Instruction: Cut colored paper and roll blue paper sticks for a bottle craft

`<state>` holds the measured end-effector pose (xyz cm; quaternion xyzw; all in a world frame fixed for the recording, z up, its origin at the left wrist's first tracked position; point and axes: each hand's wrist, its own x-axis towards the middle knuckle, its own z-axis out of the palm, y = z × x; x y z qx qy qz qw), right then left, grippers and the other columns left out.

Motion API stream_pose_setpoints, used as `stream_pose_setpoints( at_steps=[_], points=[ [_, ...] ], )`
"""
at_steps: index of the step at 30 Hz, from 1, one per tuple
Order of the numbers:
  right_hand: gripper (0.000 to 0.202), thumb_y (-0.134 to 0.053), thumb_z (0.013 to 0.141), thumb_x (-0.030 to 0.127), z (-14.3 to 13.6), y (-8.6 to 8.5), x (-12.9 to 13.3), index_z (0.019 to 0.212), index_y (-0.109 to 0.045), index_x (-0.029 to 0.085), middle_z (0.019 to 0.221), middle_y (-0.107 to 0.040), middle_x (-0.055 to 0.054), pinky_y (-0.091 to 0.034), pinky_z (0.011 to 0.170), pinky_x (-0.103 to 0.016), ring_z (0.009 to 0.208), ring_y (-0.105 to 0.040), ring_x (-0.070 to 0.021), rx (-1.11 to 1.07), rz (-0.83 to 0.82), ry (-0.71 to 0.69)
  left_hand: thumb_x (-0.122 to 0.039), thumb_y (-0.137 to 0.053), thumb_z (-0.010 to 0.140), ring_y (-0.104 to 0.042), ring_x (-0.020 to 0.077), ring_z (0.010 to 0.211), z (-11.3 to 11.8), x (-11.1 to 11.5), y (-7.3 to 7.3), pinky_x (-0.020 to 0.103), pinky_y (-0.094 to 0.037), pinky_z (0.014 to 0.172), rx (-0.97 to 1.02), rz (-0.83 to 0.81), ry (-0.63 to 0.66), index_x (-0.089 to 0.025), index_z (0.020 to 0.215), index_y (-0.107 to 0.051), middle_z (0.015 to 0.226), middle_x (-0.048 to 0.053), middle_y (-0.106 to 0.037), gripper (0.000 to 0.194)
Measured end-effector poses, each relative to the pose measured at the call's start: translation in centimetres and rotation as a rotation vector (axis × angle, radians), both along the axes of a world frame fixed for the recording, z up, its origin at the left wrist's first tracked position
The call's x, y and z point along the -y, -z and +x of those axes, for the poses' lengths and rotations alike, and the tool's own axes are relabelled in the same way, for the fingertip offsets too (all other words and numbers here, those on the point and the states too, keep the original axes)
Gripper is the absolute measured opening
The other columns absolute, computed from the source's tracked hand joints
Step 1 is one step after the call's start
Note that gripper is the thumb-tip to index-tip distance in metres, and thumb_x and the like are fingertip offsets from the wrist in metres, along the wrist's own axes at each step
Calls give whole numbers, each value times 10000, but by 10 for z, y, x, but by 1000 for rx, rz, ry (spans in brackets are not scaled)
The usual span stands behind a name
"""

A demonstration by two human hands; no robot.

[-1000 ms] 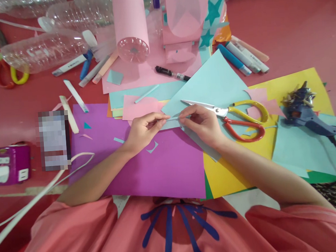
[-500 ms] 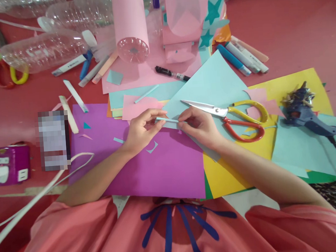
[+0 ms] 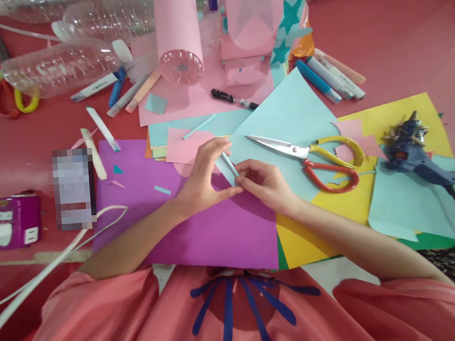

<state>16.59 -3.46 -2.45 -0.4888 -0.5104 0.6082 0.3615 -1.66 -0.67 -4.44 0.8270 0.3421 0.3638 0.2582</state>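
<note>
A thin light-blue rolled paper stick (image 3: 229, 165) slants between my hands above the purple sheet (image 3: 216, 233). Thumb and fingertips of my right hand (image 3: 265, 186) pinch its lower end. My left hand (image 3: 204, 177) curves around the other side with thumb and fingers spread apart. Its fingertips are close to the stick's upper end; whether they touch it I cannot tell. A similar light-blue stick (image 3: 199, 126) lies on stacked paper just beyond. To the right, scissors (image 3: 298, 151) with one yellow and one red handle rest on a light-blue sheet (image 3: 281, 109).
At right a glue gun (image 3: 425, 164) lies on coloured paper, its cord trailing down. Plastic bottles (image 3: 64, 67), a pink-wrapped bottle (image 3: 177, 23) and markers (image 3: 318, 81) fill the back. On the left are a blurred phone (image 3: 74, 189), a purple power socket (image 3: 15, 221) and white cables.
The stick has turned from nearly level to a steep slant. My left thumb and fingers have spread apart, and my right hand has shifted slightly down and left.
</note>
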Motion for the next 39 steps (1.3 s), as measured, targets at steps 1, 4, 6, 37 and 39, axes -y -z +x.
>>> stream_pose_setpoints(
  at_steps=[1,4,6,37,39],
  points=[
    [139,-604,763,265,0,-1,-1,866,-589,172,663,-561,30,-409,580,-264,600,-520,-95,-30,-26,13,-550,-717,766,-521,311,1284,0,0,2,495,-502,1018,-51,73,-17,-244,1436,-302,1391,164,-487,845],
    [145,-631,747,270,-1,-5,-1,830,-549,184,644,-537,45,-406,556,-247,589,-512,-84,-120,-102,41,-588,-706,755,-416,355,1377,1,1,7,545,-432,1085,-164,173,-49,-261,1504,-128,1466,174,-403,1001],
    [172,-658,728,278,-3,-7,0,800,-531,187,625,-524,55,-409,549,-243,575,-505,-77,-155,-154,46,-547,-677,799,-426,344,1372,1,4,7,521,-445,1077,-203,184,-31,-275,1515,-61,1482,167,-389,984],
    [277,-789,684,354,8,-15,-13,663,-589,163,594,-553,40,-416,567,-249,567,-495,-72,-231,-307,-124,-422,-718,786,-502,331,1272,-1,5,-1,537,-417,1082,-175,164,103,-219,1535,-105,1366,176,-504,989],
    [287,-797,676,363,8,-14,-13,654,-592,162,589,-551,40,-419,563,-251,562,-496,-73,-235,-306,-121,-421,-716,788,-489,336,1283,-1,5,-1,537,-423,1075,-153,175,116,-206,1534,-108,1381,192,-486,987]
  ],
)
